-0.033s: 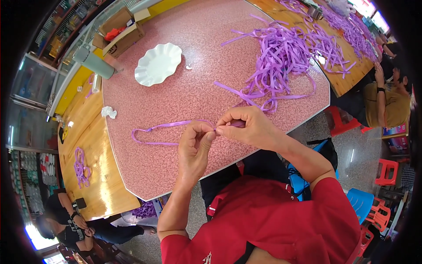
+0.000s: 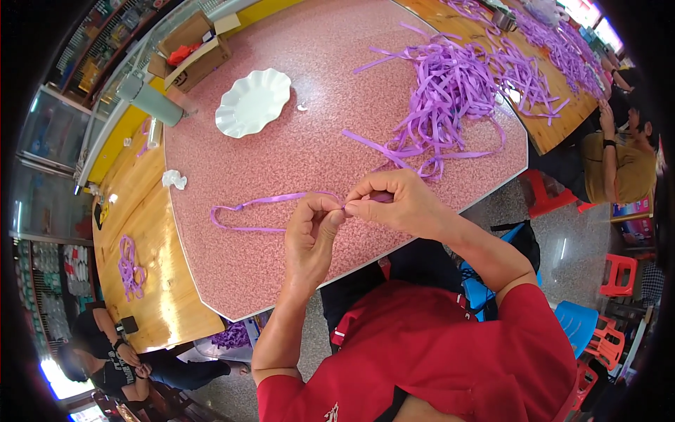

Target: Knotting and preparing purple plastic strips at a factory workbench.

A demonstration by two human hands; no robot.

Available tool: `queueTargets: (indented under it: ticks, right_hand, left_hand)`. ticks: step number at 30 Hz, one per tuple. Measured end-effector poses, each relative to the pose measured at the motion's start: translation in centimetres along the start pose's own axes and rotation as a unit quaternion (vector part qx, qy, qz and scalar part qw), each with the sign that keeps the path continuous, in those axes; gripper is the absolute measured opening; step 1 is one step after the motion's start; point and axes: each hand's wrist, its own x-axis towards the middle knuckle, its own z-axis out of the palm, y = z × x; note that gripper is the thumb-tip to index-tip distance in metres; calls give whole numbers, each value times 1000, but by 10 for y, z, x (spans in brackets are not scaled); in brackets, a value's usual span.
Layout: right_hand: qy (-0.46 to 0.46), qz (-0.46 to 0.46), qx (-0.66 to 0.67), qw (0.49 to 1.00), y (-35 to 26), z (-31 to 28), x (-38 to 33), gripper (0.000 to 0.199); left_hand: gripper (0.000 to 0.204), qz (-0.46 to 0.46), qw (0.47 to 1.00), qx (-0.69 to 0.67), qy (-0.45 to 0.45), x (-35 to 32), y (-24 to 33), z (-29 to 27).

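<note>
A pink speckled tabletop point(image 2: 309, 151) filled the middle of the room, with a white scalloped plate point(image 2: 253, 103) toward its far left edge and a heap of purple ribbons point(image 2: 450, 91) by its right edge. Near the front edge, the left hand point(image 2: 313, 228) and right hand point(image 2: 397, 204) met, thumbs and forefingers pinching a purple ribbon point(image 2: 281, 197), whose loop extended toward the left edge.

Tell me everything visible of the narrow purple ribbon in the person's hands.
The narrow, flat purple ribbon looks like smooth fabric. Left of the left hand it forms a long loop over the pink speckled table, with a small darker spot, possibly a knot, on its upper strand. This and the right hand pinch it, partly hiding it.
</note>
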Motion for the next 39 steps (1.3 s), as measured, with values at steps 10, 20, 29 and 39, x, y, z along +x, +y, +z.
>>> queueTargets:
  ticks: [10,20,29,39]
  right_hand:
    - [17,-21,53,998,12,0,3,20]
    - [39,-130,-73,988,11,9,-1,17]
    - [24,-153,-54,987,25,24,-7,13]
    - [89,-310,-322,890,35,-76,-15,15]
  left_hand:
    - [31,176,946,273,2,3,16,2]
    - [21,279,836,471,-44,10,23,-20]
    - [2,72,961,258,-71,-15,7,-51]
    - [27,4,925,378,42,-17,3,-100]
